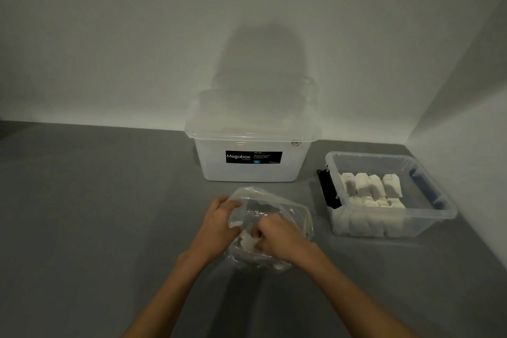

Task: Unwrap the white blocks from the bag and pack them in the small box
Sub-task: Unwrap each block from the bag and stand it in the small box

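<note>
Plastic film, thin and clear, is what you are working with. The bag [277,207] lies crumpled on the grey counter [96,214] directly in front of you, between the large lidded tub [252,170] and your forearms. Expect it to be light, limp and slippery. It will slide rather than resist, so it needs anchoring. Your left hand [218,223] does that, its grip curled over the bag's left edge with film bunched under the fingers. Your right hand [278,237] is curled tight at the middle of the bag, its grip pinching a white block [247,242] that shows pale between the two hands. Whether film lies between your fingertips and the block, I cannot tell.

That block looks like a small, soft paper sachet, nearly weightless and easy to crush or tear. I judge you should take it lightly by its flat faces near one end and peel the film off it rather than drag it out.

The bag's long axis runs from near you toward the far right, pointing roughly at the small box [384,163] on your right. Which way the pinched block points is hidden by your fingers. The packed blocks [367,185] in that box stand on end in rows running left to right, tapered tops up and leaning toward the wall. Match that, long axis upright.
</note>
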{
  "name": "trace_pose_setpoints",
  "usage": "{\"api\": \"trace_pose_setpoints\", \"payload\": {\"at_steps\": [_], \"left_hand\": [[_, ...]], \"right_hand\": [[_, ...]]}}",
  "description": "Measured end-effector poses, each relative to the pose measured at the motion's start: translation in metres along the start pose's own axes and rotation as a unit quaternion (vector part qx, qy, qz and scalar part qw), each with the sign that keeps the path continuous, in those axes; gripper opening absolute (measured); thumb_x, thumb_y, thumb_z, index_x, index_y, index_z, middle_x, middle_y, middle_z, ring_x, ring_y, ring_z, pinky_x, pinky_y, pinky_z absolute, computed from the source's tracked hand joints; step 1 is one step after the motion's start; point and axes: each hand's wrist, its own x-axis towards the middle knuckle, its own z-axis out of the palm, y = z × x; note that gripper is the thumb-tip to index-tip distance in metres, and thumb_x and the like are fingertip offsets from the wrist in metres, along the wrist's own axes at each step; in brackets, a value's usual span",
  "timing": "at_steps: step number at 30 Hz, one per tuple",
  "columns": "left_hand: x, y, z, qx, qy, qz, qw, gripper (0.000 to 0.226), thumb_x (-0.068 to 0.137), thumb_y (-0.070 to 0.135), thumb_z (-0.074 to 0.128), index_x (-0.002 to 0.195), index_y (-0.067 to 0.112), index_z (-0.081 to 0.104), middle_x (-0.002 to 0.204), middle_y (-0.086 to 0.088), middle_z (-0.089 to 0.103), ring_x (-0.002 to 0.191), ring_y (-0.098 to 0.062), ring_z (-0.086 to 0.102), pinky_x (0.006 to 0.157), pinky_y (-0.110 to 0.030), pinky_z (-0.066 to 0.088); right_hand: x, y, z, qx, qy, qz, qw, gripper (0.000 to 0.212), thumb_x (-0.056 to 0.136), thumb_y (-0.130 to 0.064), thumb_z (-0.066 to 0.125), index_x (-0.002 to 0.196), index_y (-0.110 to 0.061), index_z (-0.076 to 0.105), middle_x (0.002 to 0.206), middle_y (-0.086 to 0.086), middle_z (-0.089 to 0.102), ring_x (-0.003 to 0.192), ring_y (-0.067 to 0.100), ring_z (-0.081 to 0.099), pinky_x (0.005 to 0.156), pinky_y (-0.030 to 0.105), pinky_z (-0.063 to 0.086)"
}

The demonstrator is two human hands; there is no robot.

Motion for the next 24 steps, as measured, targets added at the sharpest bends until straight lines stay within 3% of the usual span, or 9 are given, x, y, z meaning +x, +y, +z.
{"api": "trace_pose_setpoints", "payload": {"at_steps": [2, 5, 8, 10, 12, 16, 19, 24], "left_hand": [[0.0, 0.003, -0.005, 0.008, 0.015, 0.001, 1.0, 0.043, 0.082, 0.011, 0.067, 0.124, 0.019, 0.059, 0.142, -0.007, 0.034, 0.134, -0.02, 0.034, 0.105, -0.019, 0.03], [-0.001, 0.014, -0.018, -0.02, 0.13, 0.033, 0.991, 0.028, 0.082, 0.007, 0.067, 0.107, 0.02, 0.069, 0.134, -0.001, 0.043, 0.127, -0.013, 0.04, 0.104, -0.023, 0.033], [-0.006, 0.03, -0.032, -0.107, 0.203, 0.039, 0.973, 0.021, 0.085, 0.009, 0.065, 0.1, 0.023, 0.07, 0.118, 0.009, 0.054, 0.104, -0.004, 0.055, 0.091, -0.021, 0.045], [-0.009, 0.041, -0.037, -0.18, 0.18, 0.021, 0.967, 0.018, 0.087, 0.012, 0.064, 0.097, 0.026, 0.069, 0.104, 0.011, 0.065, 0.091, -0.001, 0.061, 0.078, -0.016, 0.051], [-0.01, 0.052, -0.039, -0.23, 0.147, 0.008, 0.962, 0.015, 0.088, 0.015, 0.064, 0.096, 0.026, 0.069, 0.093, 0.013, 0.07, 0.085, -0.001, 0.065, 0.073, -0.015, 0.052], [-0.013, 0.071, -0.036, -0.316, 0.051, -0.034, 0.947, 0.021, 0.086, 0.023, 0.067, 0.107, 0.024, 0.063, 0.092, 0.001, 0.071, 0.083, -0.01, 0.069, 0.065, -0.016, 0.053], [-0.014, 0.079, -0.029, -0.348, -0.011, -0.055, 0.936, 0.032, 0.081, 0.018, 0.073, 0.108, 0.022, 0.056, 0.086, -0.002, 0.07, 0.075, -0.01, 0.069, 0.06, -0.016, 0.05], [0.001, 0.075, -0.034, -0.325, 0.006, -0.032, 0.945, 0.015, 0.081, 0.001, 0.068, 0.091, 0.009, 0.062, 0.086, -0.008, 0.065, 0.075, -0.015, 0.065, 0.062, -0.023, 0.054]], "right_hand": [[0.002, 0.001, -0.013, 0.076, 0.045, 0.02, 0.996, 0.006, 0.083, -0.016, 0.067, 0.086, -0.011, 0.067, 0.077, -0.001, 0.062, 0.073, 0.016, 0.058, 0.061, 0.023, 0.041], [0.002, 0.004, -0.036, 0.211, 0.133, 0.082, 0.965, 0.009, 0.08, -0.021, 0.074, 0.077, -0.021, 0.066, 0.062, -0.01, 0.057, 0.058, 0.002, 0.053, 0.058, 0.016, 0.041], [-0.007, 0.006, -0.053, 0.416, 0.175, 0.129, 0.883, 0.01, 0.08, -0.018, 0.076, 0.082, -0.012, 0.068, 0.067, -0.004, 0.067, 0.057, 0.004, 0.061, 0.055, 0.015, 0.05], [-0.014, 0.007, -0.059, 0.537, 0.158, 0.134, 0.817, 0.011, 0.083, -0.011, 0.072, 0.09, -0.005, 0.068, 0.076, 0.007, 0.073, 0.063, 0.011, 0.068, 0.056, 0.024, 0.055], [-0.018, 0.008, -0.061, 0.585, 0.148, 0.137, 0.786, 0.013, 0.084, -0.011, 0.071, 0.094, -0.005, 0.068, 0.078, 0.008, 0.075, 0.067, 0.017, 0.068, 0.061, 0.03, 0.054], [-0.021, 0.007, -0.064, 0.625, 0.155, 0.144, 0.752, 0.019, 0.083, -0.011, 0.071, 0.098, -0.001, 0.065, 0.079, 0.009, 0.074, 0.069, 0.018, 0.069, 0.059, 0.027, 0.055], [-0.022, 0.005, -0.065, 0.654, 0.169, 0.145, 0.724, 0.027, 0.082, -0.008, 0.072, 0.104, 0.0, 0.06, 0.084, 0.011, 0.074, 0.07, 0.02, 0.07, 0.058, 0.028, 0.056], [-0.027, 0.012, -0.064, 0.657, 0.193, 0.162, 0.711, 0.026, 0.084, -0.007, 0.07, 0.108, -0.008, 0.061, 0.091, 0.011, 0.075, 0.074, 0.02, 0.072, 0.058, 0.026, 0.055]]}}
